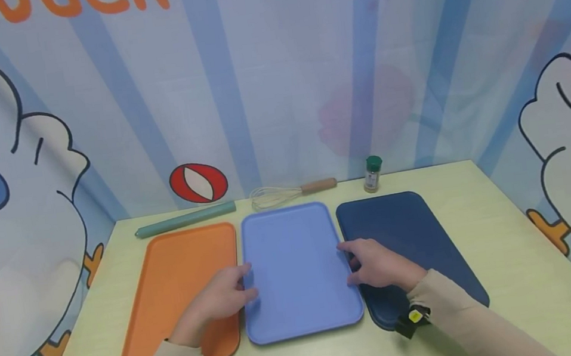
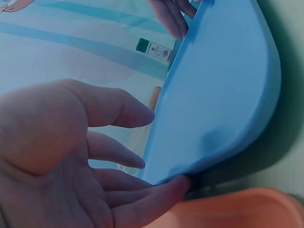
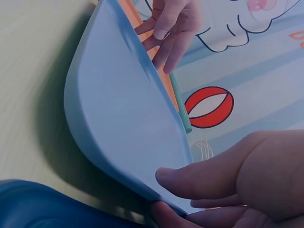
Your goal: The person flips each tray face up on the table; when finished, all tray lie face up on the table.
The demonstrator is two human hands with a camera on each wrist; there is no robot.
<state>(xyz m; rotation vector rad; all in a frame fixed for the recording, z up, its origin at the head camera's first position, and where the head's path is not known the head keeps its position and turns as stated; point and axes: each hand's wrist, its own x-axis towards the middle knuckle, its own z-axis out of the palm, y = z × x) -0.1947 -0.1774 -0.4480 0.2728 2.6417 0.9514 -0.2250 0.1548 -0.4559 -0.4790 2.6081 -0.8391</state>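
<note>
Holding the light-blue tray at the middle of the worktop, left hand with its grip pinching the rim at nine o'clock, right hand pinching at three, orange tray at nine, navy tray at three, whisk at twelve

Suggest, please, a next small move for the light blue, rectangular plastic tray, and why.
Probably firm both grips evenly: left hand and right hand meet opposite long sides of the light blue tray, with an orange rectangular tray and navy rectangular tray alongside.
</note>
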